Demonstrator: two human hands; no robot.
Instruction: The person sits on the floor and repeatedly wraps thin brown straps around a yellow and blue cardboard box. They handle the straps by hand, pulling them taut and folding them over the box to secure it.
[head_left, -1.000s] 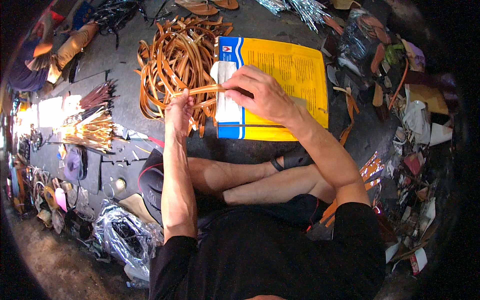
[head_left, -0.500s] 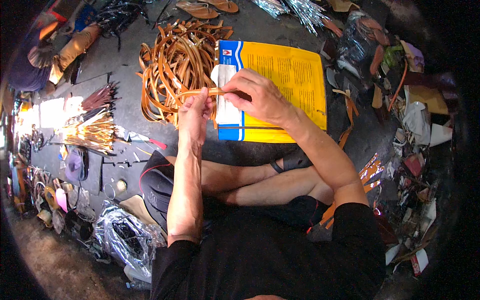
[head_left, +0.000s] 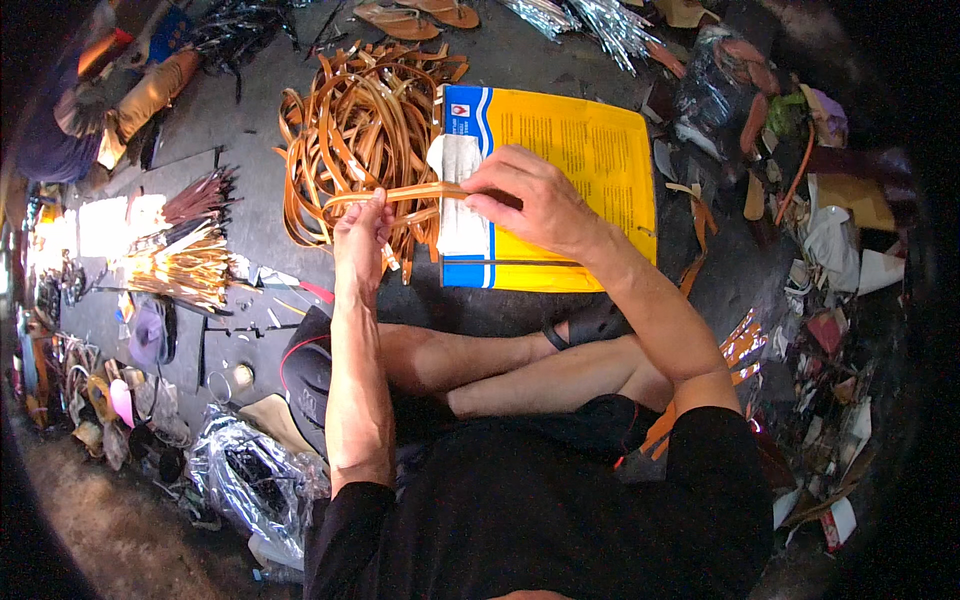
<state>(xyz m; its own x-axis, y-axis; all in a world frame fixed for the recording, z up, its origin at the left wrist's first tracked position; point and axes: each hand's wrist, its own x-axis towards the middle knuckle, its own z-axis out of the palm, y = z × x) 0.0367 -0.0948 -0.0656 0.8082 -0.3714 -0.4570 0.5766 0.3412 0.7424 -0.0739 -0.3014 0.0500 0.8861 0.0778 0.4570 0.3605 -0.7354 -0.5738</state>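
A tan leather-like strip (head_left: 415, 191) stretches between my two hands. My left hand (head_left: 362, 228) pinches it with thumb and fingers at the near edge of a tangled heap of similar glossy brown strips (head_left: 365, 130). Over the yellow and blue panel (head_left: 570, 150), my right hand (head_left: 530, 197) grips the strip's other end with bent fingers. Under that end a white patch (head_left: 465, 215) lies on the panel's blue left side. A thin dark rod (head_left: 540, 263) runs along the panel's near edge.
Bundles of cut strips (head_left: 185, 260) lie at left, and more brown strips (head_left: 740, 345) by my right elbow. Clear plastic wrap (head_left: 255, 470) sits lower left. Scraps and bags (head_left: 835, 250) crowd the right side. Brown sandals (head_left: 400, 20) are at the far edge.
My left hand has shifted left and slightly nearer, away from my right hand, so a longer stretch of strip shows between them. The right hand moved slightly right.
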